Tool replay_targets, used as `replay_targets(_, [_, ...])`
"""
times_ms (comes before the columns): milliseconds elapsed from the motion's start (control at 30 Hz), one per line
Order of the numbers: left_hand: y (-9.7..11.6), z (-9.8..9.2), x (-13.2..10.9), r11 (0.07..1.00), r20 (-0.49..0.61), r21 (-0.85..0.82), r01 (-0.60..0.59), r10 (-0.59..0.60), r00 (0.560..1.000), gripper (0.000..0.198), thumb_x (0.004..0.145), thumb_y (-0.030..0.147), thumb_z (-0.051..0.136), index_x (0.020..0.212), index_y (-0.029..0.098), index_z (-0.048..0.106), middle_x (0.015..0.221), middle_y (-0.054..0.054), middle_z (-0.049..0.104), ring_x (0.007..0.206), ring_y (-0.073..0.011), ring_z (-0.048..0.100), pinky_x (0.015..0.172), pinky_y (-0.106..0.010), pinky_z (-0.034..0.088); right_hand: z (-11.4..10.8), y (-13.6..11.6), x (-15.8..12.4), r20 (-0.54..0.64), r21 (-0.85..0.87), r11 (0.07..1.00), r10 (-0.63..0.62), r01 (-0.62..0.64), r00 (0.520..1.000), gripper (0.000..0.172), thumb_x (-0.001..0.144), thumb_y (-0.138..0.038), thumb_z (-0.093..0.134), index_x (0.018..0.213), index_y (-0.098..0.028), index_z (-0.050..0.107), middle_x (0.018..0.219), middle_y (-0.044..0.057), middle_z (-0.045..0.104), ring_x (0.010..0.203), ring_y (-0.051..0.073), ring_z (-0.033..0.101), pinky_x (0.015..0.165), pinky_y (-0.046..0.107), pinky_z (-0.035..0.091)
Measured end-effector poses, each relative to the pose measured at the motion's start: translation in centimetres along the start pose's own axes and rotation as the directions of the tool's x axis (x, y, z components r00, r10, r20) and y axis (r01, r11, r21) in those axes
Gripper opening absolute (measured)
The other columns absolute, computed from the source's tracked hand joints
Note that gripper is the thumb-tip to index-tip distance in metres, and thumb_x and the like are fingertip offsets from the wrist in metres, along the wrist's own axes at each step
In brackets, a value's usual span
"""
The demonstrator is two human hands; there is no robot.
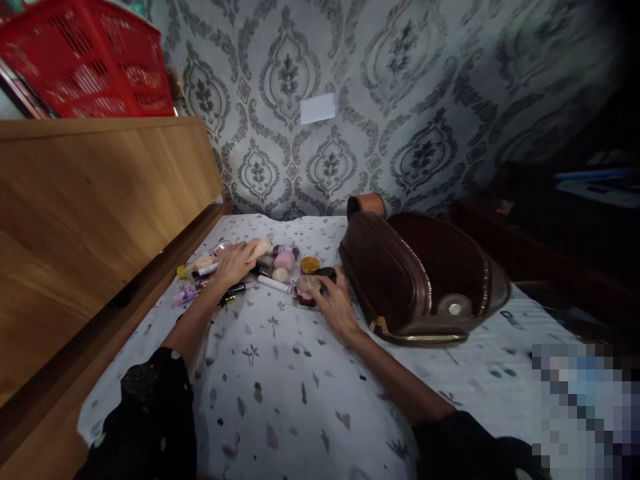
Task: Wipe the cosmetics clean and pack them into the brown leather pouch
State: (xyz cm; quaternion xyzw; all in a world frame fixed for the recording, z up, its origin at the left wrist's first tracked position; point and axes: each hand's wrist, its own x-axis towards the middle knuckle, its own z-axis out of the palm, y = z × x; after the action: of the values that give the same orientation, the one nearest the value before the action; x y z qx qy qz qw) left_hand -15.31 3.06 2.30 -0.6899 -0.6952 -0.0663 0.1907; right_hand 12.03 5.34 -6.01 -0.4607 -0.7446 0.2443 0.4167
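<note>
My left hand (pixel 236 263) lies over a pile of cosmetics, its fingers stretched out and touching a beige item (pixel 261 249). Around it are a pink sponge (pixel 285 260), a small cream sponge (pixel 280 274), a purple tube (pixel 187 296), and several dark tubes and pens. My right hand (pixel 336 301) curls its fingers at a small round jar with a clear, pinkish lid (pixel 307 287). A dark rounded item (pixel 327 273) shows behind those fingers. Just beyond is a gold-lidded jar (pixel 310 265); a white pen (pixel 275 285) lies to the left.
An unzipped dark brown bag (pixel 425 273) stands right of my right hand. A wooden panel (pixel 105 220) borders the left side, with a red plastic basket (pixel 90 63) above it. A patterned white sheet (pixel 280 387) covers the surface, against a papered wall (pixel 380 133).
</note>
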Motion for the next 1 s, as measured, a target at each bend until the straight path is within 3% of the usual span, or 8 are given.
replay_targets(167, [-1.5, -0.5, 1.3, 0.983, -0.012, -0.034, 0.18, -0.181, 0.983, 0.053, 0.093, 0.035, 0.048, 0.141, 0.018, 0.038, 0.116, -0.013, 0.069, 0.105, -0.03, 0.065, 0.089, -0.037, 0.044, -0.1, 0.1, 0.0, 0.019, 0.025, 0.999, 0.029, -0.029, 0.999, 0.042, 0.086, -0.046, 0.056, 0.114, -0.018, 0.07, 0.15, 0.014, 0.037, 0.145, 0.036, 0.024, 0.118, 0.053, 0.022])
replay_targets(333, [-4.4, -1.4, 3.0, 0.859, 0.088, -0.061, 0.508, -0.502, 0.86, 0.057, 0.093, 0.046, 0.043, 0.139, 0.013, 0.036, 0.122, -0.02, 0.065, 0.11, -0.035, 0.063, 0.085, -0.041, 0.048, -0.2, 0.2, -0.1, 0.015, 0.047, 0.999, 0.01, -0.011, 1.0, 0.04, 0.087, -0.048, 0.054, 0.113, -0.022, 0.07, 0.145, 0.012, 0.044, 0.144, 0.035, 0.025, 0.116, 0.056, 0.024])
replay_targets(467, [-7.3, -1.4, 4.7, 0.802, 0.169, -0.038, 0.596, -0.583, 0.795, 0.057, 0.09, 0.044, 0.046, 0.135, 0.01, 0.043, 0.124, -0.024, 0.063, 0.109, -0.0358, 0.064, 0.08, -0.042, 0.05, -0.2, 0.0, -0.1, 0.007, 0.031, 0.999, 0.015, -0.016, 1.0, 0.039, 0.087, -0.049, 0.055, 0.11, -0.022, 0.071, 0.142, 0.013, 0.048, 0.144, 0.036, 0.027, 0.115, 0.056, 0.026])
replay_targets(600, [-9.0, -0.9, 6.5, 0.808, 0.208, 0.025, 0.589, -0.581, 0.787, 0.039, 0.086, 0.036, 0.052, 0.115, 0.011, 0.061, 0.123, -0.027, 0.061, 0.109, -0.04, 0.061, 0.08, -0.048, 0.049, -0.3, -0.1, 0.0, 0.012, 0.016, 1.0, 0.027, -0.027, 1.0, 0.04, 0.087, -0.048, 0.055, 0.11, -0.019, 0.071, 0.148, 0.015, 0.041, 0.145, 0.035, 0.027, 0.116, 0.054, 0.027])
replay_targets(733, [-7.8, 0.5, 8.3, 0.884, 0.187, 0.061, 0.463, -0.466, 0.865, 0.036, 0.084, 0.036, 0.057, 0.109, 0.012, 0.065, 0.132, -0.027, 0.054, 0.126, -0.0443, 0.046, 0.096, -0.061, 0.038, -0.6, -0.4, -0.1, 0.032, -0.006, 0.999, 0.032, -0.032, 0.999, 0.039, 0.088, -0.045, 0.054, 0.112, -0.018, 0.071, 0.151, 0.014, 0.036, 0.145, 0.034, 0.027, 0.117, 0.052, 0.026])
replay_targets(833, [-5.4, 2.6, 9.4, 0.948, 0.224, 0.014, 0.317, -0.312, 0.923, 0.037, 0.091, 0.039, 0.047, 0.118, 0.017, 0.062, 0.131, -0.02, 0.057, 0.126, -0.0371, 0.048, 0.101, -0.055, 0.037, -0.7, -0.5, -0.2, 0.049, -0.004, 0.999, 0.034, -0.034, 0.998, 0.038, 0.089, -0.045, 0.053, 0.114, -0.023, 0.07, 0.152, 0.011, 0.035, 0.147, 0.033, 0.024, 0.118, 0.053, 0.025])
replay_targets(1000, [-2.6, 6.0, 10.0, 0.983, 0.308, -0.08, 0.166, -0.134, 0.942, 0.044, 0.088, 0.035, 0.052, 0.13, 0.021, 0.055, 0.126, -0.014, 0.062, 0.113, -0.0294, 0.058, 0.094, -0.042, 0.045, -0.4, -0.2, -0.3, 0.067, -0.019, 1.0, 0.018, -0.017, 0.998, 0.047, 0.08, -0.052, 0.066, 0.117, -0.025, 0.067, 0.155, 0.011, 0.029, 0.148, 0.038, 0.016, 0.116, 0.056, 0.027])
